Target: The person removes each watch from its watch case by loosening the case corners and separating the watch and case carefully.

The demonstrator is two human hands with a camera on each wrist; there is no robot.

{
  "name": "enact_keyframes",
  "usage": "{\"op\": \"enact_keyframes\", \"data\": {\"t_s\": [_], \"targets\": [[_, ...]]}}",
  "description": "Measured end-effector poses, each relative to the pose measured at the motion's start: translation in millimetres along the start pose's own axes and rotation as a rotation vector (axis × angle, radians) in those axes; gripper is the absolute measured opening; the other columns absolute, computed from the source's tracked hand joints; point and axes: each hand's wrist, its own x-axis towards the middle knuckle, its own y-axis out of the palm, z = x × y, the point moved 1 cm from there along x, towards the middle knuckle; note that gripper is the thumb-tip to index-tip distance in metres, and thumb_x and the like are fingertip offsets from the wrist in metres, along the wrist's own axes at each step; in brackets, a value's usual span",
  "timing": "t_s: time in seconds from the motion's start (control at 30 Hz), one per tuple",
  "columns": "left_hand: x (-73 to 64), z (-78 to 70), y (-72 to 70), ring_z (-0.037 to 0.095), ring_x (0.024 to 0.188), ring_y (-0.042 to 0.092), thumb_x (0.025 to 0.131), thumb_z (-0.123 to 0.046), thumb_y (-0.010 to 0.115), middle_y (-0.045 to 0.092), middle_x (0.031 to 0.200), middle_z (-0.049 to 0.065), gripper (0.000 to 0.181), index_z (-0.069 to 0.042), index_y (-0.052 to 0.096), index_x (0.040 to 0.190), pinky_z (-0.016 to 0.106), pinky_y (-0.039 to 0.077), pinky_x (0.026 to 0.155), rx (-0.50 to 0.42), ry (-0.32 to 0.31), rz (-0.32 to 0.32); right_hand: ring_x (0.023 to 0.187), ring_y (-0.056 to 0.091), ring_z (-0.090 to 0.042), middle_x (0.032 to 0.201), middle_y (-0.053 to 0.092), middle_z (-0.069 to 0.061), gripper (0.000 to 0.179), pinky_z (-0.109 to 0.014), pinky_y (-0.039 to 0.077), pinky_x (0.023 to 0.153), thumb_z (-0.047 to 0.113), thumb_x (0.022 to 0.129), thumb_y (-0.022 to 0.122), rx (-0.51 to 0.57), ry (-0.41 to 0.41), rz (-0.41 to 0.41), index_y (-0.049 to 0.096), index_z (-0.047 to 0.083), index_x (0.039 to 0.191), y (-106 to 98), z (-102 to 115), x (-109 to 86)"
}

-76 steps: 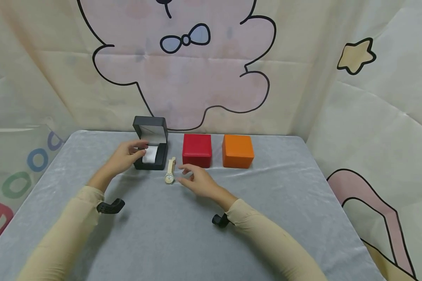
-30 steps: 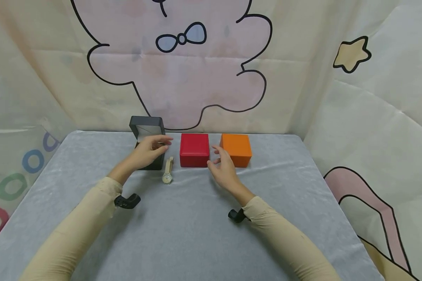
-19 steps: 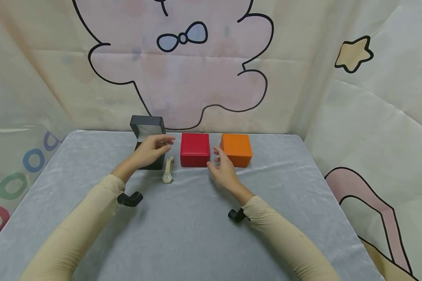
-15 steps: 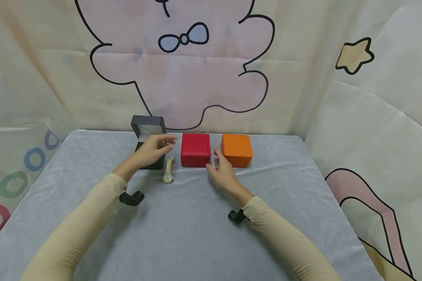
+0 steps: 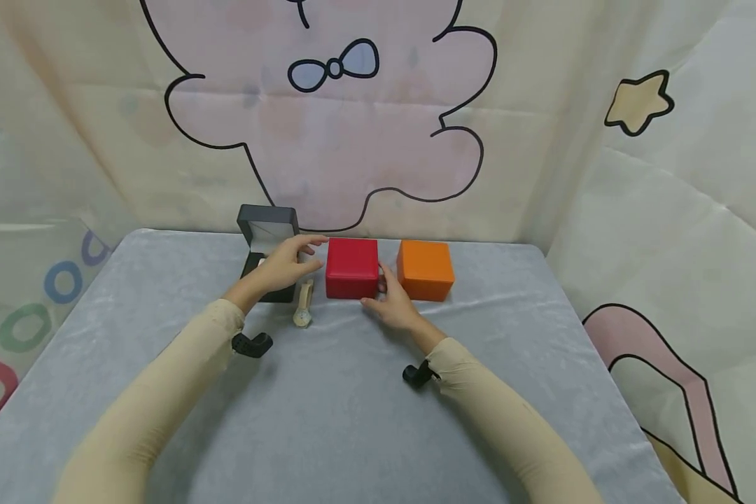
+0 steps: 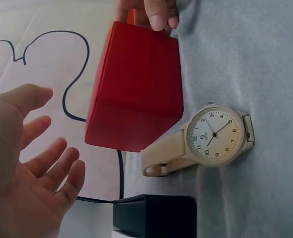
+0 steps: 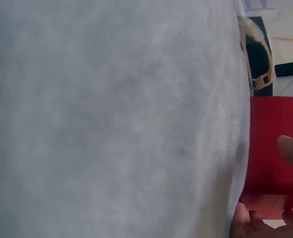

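Note:
A closed red box (image 5: 351,267) stands on the table between my hands. My left hand (image 5: 281,268) hovers just left of it, in front of the dark grey watch box, with fingers apart and nothing in them; the left wrist view shows a gap to the red box. My right hand (image 5: 395,306) is at the red box's right front corner, fingers along its right side and thumb near its front face. Whether they press on it I cannot tell. A cream wristwatch (image 6: 215,135) lies dial up between the two boxes.
The dark grey watch box (image 5: 267,222) stands with its lid up at the back left, partly hidden by my left hand. A closed orange box (image 5: 425,271) is right of the red one. Grey cloth covers the table (image 5: 334,420); a printed curtain (image 5: 542,161) hangs behind.
My left hand has moved right from the dark grey box towards the red box. My right hand has left the wristwatch's side and come to the red box's right corner. The boxes have stayed put.

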Motion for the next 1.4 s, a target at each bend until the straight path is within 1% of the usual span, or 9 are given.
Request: {"op": "enact_keyframes", "data": {"t_s": [0.1,0.2,0.33,0.43,0.63,0.73,0.9,1.07,1.4], "targets": [[7.4,1.0,3.5,0.039,0.136,0.048,0.096,-0.022,0.066,0.039,0.157,0.016,0.066,-0.015,0.039,0.156,0.054,0.052,0.098,0.012,-0.015,0.006,0.124,0.051,-0.026,0.145,0.052,-0.013,0.088,-0.025,0.043,0.086,0.009,0.093,0.070,-0.007,-0.022,0.002,0.016,0.013,0.163,-1,-1,2.4],[13.1,1.5,6.2,0.039,0.140,0.044,0.093,-0.027,0.071,0.031,0.163,0.014,0.077,-0.019,0.032,0.159,0.054,0.053,0.098,0.031,-0.039,0.023,0.121,0.051,-0.027,0.142,0.053,-0.016,0.085,-0.025,0.043,0.085,0.009,0.094,0.068,-0.011,-0.035,-0.001,0.017,0.010,0.162,-1,-2,3.4],[18.2,3.7,8.8,0.036,0.145,0.039,0.089,-0.030,0.076,0.025,0.167,0.010,0.088,-0.022,0.025,0.161,0.056,0.048,0.107,0.035,-0.058,0.055,0.120,0.051,-0.029,0.138,0.055,-0.017,0.079,-0.035,0.047,0.097,0.009,0.095,0.067,-0.010,-0.049,-0.006,0.022,0.007,0.160,2,-2,5.8],[21.1,6.9,11.8,0.036,0.147,0.036,0.088,-0.033,0.077,0.025,0.167,0.010,0.092,-0.023,0.023,0.162,0.058,0.044,0.111,0.026,-0.066,0.092,0.123,0.051,-0.030,0.141,0.055,-0.016,0.077,-0.043,0.046,0.107,0.009,0.095,0.067,-0.007,-0.032,-0.008,0.025,0.007,0.159,5,-3,6.5],[26.5,10.2,17.9,0.040,0.144,0.040,0.088,-0.030,0.077,0.026,0.166,0.014,0.090,-0.014,0.027,0.161,0.058,0.044,0.111,0.035,-0.037,0.144,0.123,0.052,-0.030,0.141,0.055,-0.017,0.076,-0.043,0.048,0.104,0.009,0.095,0.067,-0.002,-0.010,-0.012,0.026,0.005,0.159,4,-2,5.2],[28.3,10.4,18.2,0.041,0.141,0.043,0.088,-0.029,0.077,0.023,0.167,0.015,0.088,-0.011,0.030,0.160,0.057,0.044,0.111,0.041,-0.040,0.156,0.124,0.053,-0.032,0.143,0.055,-0.019,0.075,-0.044,0.047,0.107,0.005,0.095,0.066,0.009,-0.014,-0.021,0.026,0.002,0.159,4,-3,5.9],[29.8,9.9,17.2,0.040,0.138,0.048,0.088,-0.028,0.078,0.018,0.169,0.015,0.087,-0.010,0.031,0.160,0.053,0.047,0.109,0.029,-0.073,0.162,0.127,0.055,-0.036,0.146,0.053,-0.023,0.071,-0.046,0.042,0.115,0.002,0.096,0.062,0.014,-0.002,-0.039,0.027,0.000,0.158,3,-5,7.7],[29.5,10.3,16.8,0.039,0.136,0.052,0.088,-0.027,0.079,0.014,0.170,0.014,0.088,-0.013,0.030,0.160,0.050,0.053,0.103,0.012,-0.097,0.171,0.127,0.055,-0.035,0.147,0.052,-0.023,0.070,-0.046,0.042,0.115,0.002,0.098,0.060,0.022,0.009,-0.039,0.026,0.001,0.159,2,-4,7.4],[28.9,12.1,14.1,0.039,0.134,0.054,0.088,-0.028,0.079,0.015,0.170,0.013,0.087,-0.014,0.031,0.160,0.049,0.056,0.098,0.002,-0.089,0.172,0.127,0.055,-0.035,0.149,0.050,-0.022,0.068,-0.046,0.044,0.113,0.002,0.099,0.058,0.032,0.012,-0.035,0.025,0.002,0.159,3,-2,7.6]]}}
